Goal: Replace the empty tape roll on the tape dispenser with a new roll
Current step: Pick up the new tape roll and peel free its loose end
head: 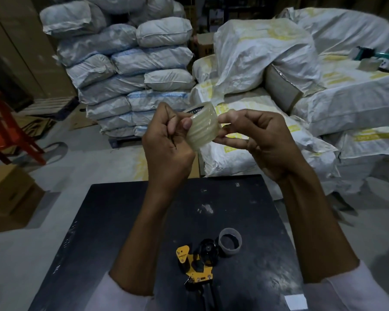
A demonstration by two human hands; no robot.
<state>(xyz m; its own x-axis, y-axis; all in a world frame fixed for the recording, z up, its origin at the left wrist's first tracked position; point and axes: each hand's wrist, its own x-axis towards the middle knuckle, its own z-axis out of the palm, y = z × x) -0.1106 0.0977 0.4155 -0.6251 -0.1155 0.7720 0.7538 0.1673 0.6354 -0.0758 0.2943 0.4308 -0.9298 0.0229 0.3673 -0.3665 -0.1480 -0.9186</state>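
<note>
I hold a new roll of clear tape [203, 129] up in the air above the far edge of the black table [126, 221]. My left hand [166, 142] grips its left side, with the thumb pressed on the tape's outer face. My right hand [256, 140] pinches its right side with the fingertips. On the table near me lies the yellow and black tape dispenser [197, 263], with nothing on its black hub. The empty grey cardboard core [230, 242] stands just to the right of the dispenser.
Stacked white woven sacks [130, 70] fill the floor beyond the table, with more sacks [323, 90] at the right. A red stool [7, 131] and cardboard boxes [7, 194] stand at the left. A white label [295, 301] lies on the table's near right corner.
</note>
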